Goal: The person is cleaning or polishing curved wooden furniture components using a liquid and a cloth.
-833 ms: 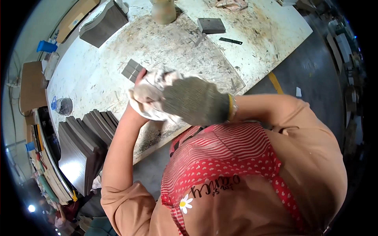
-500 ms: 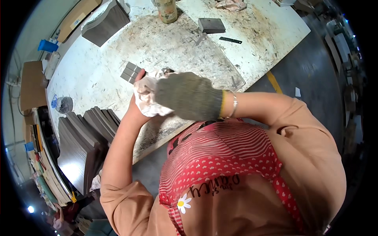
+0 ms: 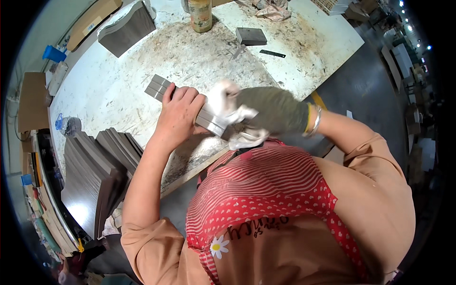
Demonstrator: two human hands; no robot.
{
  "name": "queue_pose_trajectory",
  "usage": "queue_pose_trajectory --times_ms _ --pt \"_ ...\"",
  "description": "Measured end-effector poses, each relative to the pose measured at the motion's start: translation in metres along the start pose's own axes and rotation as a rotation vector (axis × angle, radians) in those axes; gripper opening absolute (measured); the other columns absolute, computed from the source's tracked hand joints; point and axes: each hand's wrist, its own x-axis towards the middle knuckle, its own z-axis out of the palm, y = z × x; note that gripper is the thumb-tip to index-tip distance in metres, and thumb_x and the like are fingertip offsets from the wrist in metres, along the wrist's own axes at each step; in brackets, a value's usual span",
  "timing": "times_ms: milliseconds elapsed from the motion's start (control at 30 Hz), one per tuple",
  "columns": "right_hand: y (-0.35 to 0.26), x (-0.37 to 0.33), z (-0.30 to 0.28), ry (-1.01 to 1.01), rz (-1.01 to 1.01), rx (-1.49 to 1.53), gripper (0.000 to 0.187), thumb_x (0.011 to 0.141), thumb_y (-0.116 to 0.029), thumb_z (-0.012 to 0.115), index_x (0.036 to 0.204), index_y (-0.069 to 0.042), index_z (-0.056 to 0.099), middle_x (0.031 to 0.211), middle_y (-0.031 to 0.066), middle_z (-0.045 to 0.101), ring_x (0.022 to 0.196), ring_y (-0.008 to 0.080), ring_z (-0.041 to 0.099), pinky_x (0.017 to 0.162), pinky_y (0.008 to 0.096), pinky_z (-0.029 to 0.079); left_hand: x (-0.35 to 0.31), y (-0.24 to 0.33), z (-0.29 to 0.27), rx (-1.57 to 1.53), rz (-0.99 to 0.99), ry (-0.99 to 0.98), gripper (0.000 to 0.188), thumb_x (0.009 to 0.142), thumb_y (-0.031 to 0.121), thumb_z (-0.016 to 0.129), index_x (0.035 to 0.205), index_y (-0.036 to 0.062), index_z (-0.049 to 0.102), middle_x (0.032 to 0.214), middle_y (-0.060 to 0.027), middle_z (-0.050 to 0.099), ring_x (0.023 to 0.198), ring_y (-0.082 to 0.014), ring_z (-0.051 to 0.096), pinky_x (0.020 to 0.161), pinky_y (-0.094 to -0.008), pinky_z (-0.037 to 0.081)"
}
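Observation:
A narrow stack of grey-brown boards (image 3: pixel 209 121), banded by pale lines across its top, lies at a slant near the table's front edge. My bare left hand (image 3: pixel 178 114) is wrapped over its middle and holds it. My right hand (image 3: pixel 273 109), in a dark olive knitted glove, is blurred by motion at the stack's near right end. Bunched in that gloved hand is a crumpled white cloth (image 3: pixel 248 137), which covers part of the stack's end. The right fingertips are hidden behind the cloth.
Curved dark panels (image 3: pixel 90 166) stand at the table's left edge beside a clear plastic bottle (image 3: pixel 71 125). Farther back are another wavy-edged stack (image 3: pixel 127 31), a yellowish jar (image 3: pixel 201 16), a grey block (image 3: pixel 251 36), a black ruler (image 3: pixel 272 53) and a crumpled rag (image 3: pixel 273 9).
My right hand and the cloth have swept right along the stack, away from my left hand, uncovering it and the stack's nearer part. The left hand still holds the stack.

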Motion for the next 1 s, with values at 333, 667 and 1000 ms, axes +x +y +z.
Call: queue_pose_trajectory --times_ms 333,667,1000 --pt "-0.033 0.034 0.034 0.063 -0.363 -0.427 0.027 0.077 -0.019 0.055 0.100 -0.005 0.057 0.091 0.0136 0.061 0.077 0.0243 0.059 0.070 0.0425 0.047 -0.003 -0.013 0.021 -0.542 -0.173 -0.068 0.049 0.072 0.034 0.063 0.115 0.0109 0.055 0.118 -0.0037 0.052 0.121 -0.0172 0.039 0.108 -0.0472 0.018" --pt "-0.054 0.050 0.004 -0.320 -0.101 -0.534 0.026 0.077 -0.017 0.059 0.101 -0.006 0.059 0.087 0.0107 0.064 0.076 0.0253 0.063 0.071 0.0402 0.050 -0.004 -0.014 0.017 -0.226 -0.021 0.017 0.041 0.080 0.041 0.054 0.113 0.0160 0.059 0.121 -0.0054 0.055 0.122 -0.0195 0.041 0.112 -0.0423 0.012" --pt "0.064 0.034 0.086 0.083 -0.349 -0.490 0.023 0.083 -0.018 0.054 0.102 -0.005 0.058 0.104 0.0106 0.058 0.090 0.0222 0.057 0.081 0.0376 0.047 0.015 0.009 0.000 -0.122 -0.065 0.175 0.051 0.063 0.026 0.072 0.108 0.0127 0.053 0.100 -0.0048 0.054 0.108 -0.0228 0.048 0.103 -0.0480 0.025"
